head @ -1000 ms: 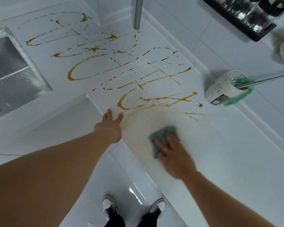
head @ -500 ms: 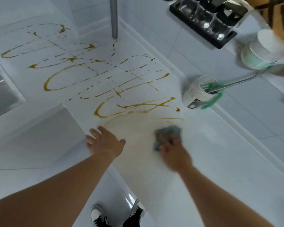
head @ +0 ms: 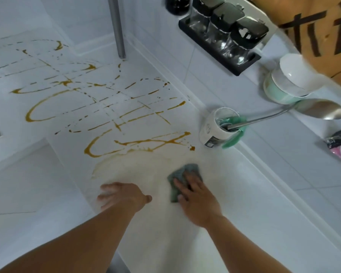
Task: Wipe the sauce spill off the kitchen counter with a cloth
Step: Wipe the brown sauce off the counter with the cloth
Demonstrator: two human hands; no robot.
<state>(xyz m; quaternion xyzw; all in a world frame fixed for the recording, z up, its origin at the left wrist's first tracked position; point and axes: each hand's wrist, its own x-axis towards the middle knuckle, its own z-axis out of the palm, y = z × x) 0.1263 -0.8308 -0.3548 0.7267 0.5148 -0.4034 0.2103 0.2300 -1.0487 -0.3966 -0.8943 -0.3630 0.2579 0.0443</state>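
A home kitchen; white counter (head: 244, 223), tiled wall (head: 215, 79), utensil cup (head: 215, 131).

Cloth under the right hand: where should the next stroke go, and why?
Probably forward and left, into the nearest sauce loop. The right hand presses the cloth flat on a patch already smeared pale, while thick sauce lines beyond it are untouched. The left hand rests on the counter edge as a brace. A short stroke should stay clear of the cup.
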